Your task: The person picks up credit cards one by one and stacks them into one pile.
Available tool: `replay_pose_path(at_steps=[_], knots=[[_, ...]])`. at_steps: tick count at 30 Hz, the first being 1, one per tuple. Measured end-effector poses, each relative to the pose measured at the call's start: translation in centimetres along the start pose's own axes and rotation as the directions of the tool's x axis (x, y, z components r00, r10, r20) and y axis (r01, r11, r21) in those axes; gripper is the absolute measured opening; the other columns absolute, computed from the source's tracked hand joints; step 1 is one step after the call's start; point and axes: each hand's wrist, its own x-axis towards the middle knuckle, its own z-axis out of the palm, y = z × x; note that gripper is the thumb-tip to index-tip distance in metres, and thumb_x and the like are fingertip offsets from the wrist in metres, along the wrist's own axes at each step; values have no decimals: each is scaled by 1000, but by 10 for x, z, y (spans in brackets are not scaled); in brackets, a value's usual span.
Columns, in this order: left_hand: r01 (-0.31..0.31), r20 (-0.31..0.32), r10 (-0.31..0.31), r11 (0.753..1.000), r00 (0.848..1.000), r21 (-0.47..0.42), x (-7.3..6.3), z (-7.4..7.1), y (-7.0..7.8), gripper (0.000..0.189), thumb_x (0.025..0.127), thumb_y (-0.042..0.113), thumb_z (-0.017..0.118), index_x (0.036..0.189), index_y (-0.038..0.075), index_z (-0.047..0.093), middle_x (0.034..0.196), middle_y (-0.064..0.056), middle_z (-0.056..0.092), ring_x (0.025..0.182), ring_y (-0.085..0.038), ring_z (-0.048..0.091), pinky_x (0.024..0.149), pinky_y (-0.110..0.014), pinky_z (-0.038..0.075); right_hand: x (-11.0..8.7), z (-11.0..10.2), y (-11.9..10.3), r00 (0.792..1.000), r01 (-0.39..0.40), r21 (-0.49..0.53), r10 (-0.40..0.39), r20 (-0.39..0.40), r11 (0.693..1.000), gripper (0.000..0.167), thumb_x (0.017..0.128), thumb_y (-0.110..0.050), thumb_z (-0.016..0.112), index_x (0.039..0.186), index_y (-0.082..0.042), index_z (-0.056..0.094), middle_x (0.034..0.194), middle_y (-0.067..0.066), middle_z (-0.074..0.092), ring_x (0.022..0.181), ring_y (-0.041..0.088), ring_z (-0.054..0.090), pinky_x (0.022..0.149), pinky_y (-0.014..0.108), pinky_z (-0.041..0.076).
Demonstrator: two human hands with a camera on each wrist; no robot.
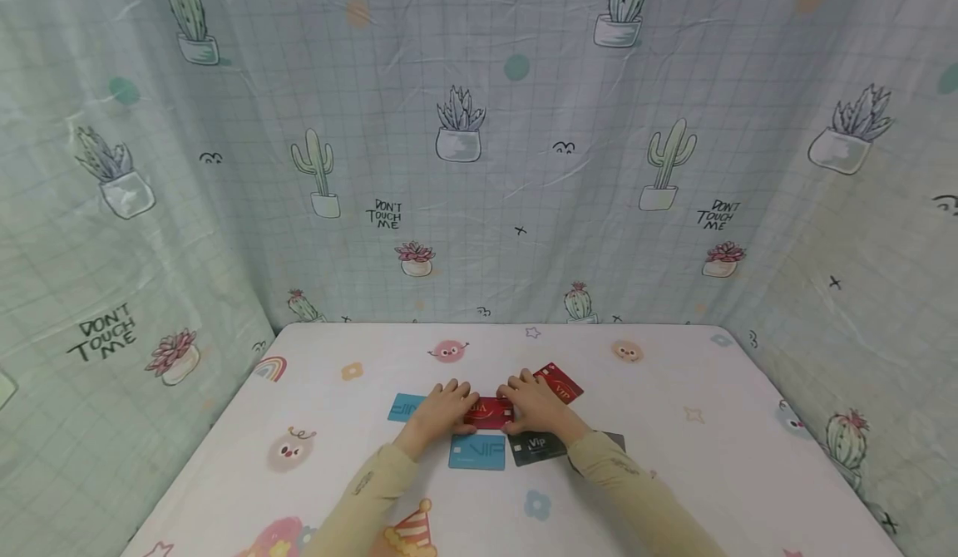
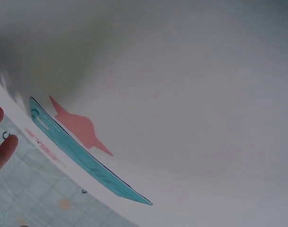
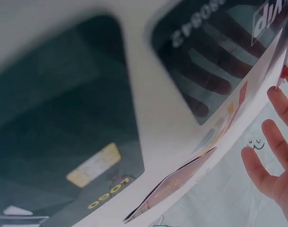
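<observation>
Both hands are at a red VIP card [image 1: 490,413] in the middle of the table, seen in the head view. My left hand [image 1: 440,412] grips its left end, fingers at the far edge and thumb at the near one. The right hand [image 1: 540,408] holds the opposite end in a similar way. A blue card [image 1: 403,407] lies left of the left hand, partly covered by it. Nearer the body are a second blue card [image 1: 476,453] and a black card [image 1: 533,449]. The right wrist view shows right fingers [image 3: 281,146] beside the cards.
Beyond the right hand lies another red card [image 1: 561,384], partly hidden by it. A further dark card [image 1: 616,440] shows from under the right sleeve. The white patterned table [image 1: 718,474] meets a cactus-print cloth [image 1: 486,274] at the back and sides.
</observation>
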Motion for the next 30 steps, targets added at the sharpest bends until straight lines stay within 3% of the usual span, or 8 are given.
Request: replay_pose_path(at_steps=[6,11,15,24,30], knots=[[-2,-15,2,1000,1000,12,-1,-1,1,52,76,53,59,115,18,52,107,-1,56,94,-17,49,81,-35,47,-4,-4,-2,1000,-3,33,4,-21,999,53,67,-48,71,111,-22,56,102,-1,56,96,18,40,88,47,41],[-6,-63,8,999,998,36,-3,-1,2,51,76,54,58,113,19,53,103,1,56,90,-16,48,77,-33,47,-7,-6,-3,999,-4,48,6,-37,999,53,68,-48,70,112,-21,56,103,0,56,97,20,41,90,49,40],[-13,-101,19,998,995,57,-5,-1,2,51,75,56,59,111,20,54,101,2,56,88,-15,47,75,-32,47,-10,-6,-3,999,5,55,-3,-49,998,53,68,-48,70,112,-20,56,104,0,56,98,19,41,89,48,41],[-15,-107,21,998,994,57,-9,-8,5,52,75,56,58,112,20,54,101,2,56,88,-15,48,75,-31,47,-16,-5,-2,997,26,68,-21,-76,997,54,68,-47,71,112,-20,55,102,-1,53,97,17,39,88,45,43],[-38,-169,51,996,984,79,-11,-15,7,51,74,55,60,110,19,55,98,2,56,85,-14,47,71,-29,47,-20,-8,-1,995,35,84,-26,-99,996,54,68,-48,71,111,-20,55,99,-2,52,94,16,38,84,41,44]])
